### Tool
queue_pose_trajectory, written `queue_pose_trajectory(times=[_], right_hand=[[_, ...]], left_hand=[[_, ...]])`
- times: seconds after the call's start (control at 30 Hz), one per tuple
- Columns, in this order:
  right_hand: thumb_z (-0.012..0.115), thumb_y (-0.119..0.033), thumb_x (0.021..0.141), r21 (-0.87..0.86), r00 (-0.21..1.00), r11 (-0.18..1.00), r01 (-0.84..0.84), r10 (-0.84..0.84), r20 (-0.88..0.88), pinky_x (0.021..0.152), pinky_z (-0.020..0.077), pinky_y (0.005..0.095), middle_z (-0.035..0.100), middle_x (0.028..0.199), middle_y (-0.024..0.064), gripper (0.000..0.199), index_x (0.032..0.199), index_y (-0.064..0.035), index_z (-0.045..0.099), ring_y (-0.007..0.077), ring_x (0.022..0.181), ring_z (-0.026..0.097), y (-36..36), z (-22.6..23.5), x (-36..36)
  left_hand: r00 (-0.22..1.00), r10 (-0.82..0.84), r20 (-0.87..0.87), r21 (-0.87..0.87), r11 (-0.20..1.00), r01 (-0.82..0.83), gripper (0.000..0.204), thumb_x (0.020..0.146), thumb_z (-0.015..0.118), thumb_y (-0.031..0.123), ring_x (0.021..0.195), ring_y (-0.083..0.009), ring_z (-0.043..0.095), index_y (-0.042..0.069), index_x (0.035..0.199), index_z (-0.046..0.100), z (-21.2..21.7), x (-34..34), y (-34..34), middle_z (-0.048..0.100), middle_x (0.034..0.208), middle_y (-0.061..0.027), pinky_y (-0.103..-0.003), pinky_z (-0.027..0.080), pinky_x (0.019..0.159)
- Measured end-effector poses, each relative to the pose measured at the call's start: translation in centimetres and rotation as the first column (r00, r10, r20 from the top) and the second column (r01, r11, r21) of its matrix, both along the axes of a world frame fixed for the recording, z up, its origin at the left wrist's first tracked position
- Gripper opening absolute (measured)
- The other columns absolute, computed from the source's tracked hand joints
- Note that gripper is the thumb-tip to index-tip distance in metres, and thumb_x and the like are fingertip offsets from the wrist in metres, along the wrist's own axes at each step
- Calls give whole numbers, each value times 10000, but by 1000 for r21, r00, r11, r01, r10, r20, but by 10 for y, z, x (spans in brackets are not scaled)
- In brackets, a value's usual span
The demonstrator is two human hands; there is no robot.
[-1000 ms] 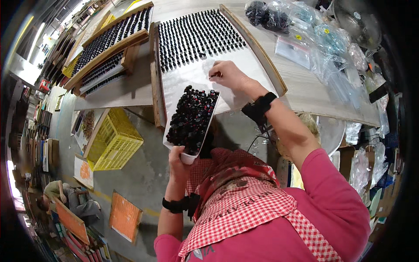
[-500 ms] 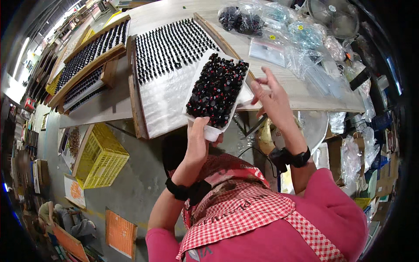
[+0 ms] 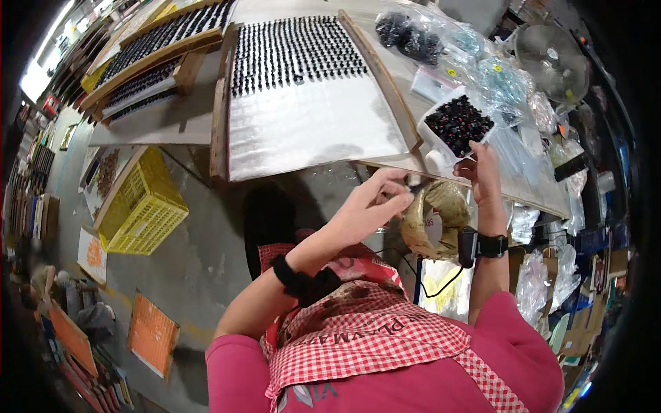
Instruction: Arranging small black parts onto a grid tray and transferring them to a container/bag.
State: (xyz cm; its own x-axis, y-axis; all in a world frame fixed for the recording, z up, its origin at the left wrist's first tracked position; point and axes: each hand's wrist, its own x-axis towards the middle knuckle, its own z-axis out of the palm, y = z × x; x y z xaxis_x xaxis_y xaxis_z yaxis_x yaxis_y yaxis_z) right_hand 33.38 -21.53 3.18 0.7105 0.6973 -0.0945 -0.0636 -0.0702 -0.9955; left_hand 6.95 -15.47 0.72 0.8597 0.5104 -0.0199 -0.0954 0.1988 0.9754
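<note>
1. Hands: right hand (image 3: 482,168) pinches the near rim of a white tray of dark beads (image 3: 458,124), which sits tilted on the counter (image 3: 392,76) just right of the framed board (image 3: 303,103); left hand (image 3: 375,203) pinches a small dark piece, fingertips pressed together.
2. Risk: the tilted tray could spill beads if that one-sided hold slips.
3. Packages: clear plastic bags (image 3: 482,69) crowd the counter's right; yellow crate (image 3: 141,206) and orange sheet (image 3: 153,334) lie on the floor.

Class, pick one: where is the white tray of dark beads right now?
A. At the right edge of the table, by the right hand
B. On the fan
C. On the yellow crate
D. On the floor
A: the white tray sits on the table edge, the right hand touching it from below.
</note>
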Motion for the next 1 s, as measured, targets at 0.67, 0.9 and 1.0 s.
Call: queue_pose_trajectory(times=[0.67, 0.9, 1.0], right_hand=[[636, -218, 872, -309, 999, 950, 31, -43, -30, 825, 545, 360, 576, 1041, 213, 389, 1118, 44, 484, 290, 945, 607, 32, -33, 68], [544, -249, 910, -320, 913, 864, 389, -314, 261, 837, 499, 313, 567, 1189, 149, 412, 1240, -13, 471, 255, 1052, 588, -93, 80, 172], [531, -247, 900, -329, 768, 706, 627, -493, 408, 623, 483, 251, 617, 962, 86, 293, 1082, -22, 582, 159, 802, 610, -56, 27, 74]], left_hand=[[376, 652, -658, 620, 753, -219, 373, 827, 596, 107, 925, -272, 575, 36, 1183, 513, -191, -354, -57, 584, 1033, -141, -380, 484, 782], [442, 330, -834, 404, 911, 80, 470, 817, 619, 186, 1089, -431, 427, 21, 1234, 483, -236, -379, -22, 403, 1199, -309, -443, 440, 902], [359, 235, -903, 313, 934, 175, 506, 817, 616, 195, 1076, -408, 460, 40, 1273, 459, -194, -406, -25, 411, 1225, -277, -437, 459, 884]])
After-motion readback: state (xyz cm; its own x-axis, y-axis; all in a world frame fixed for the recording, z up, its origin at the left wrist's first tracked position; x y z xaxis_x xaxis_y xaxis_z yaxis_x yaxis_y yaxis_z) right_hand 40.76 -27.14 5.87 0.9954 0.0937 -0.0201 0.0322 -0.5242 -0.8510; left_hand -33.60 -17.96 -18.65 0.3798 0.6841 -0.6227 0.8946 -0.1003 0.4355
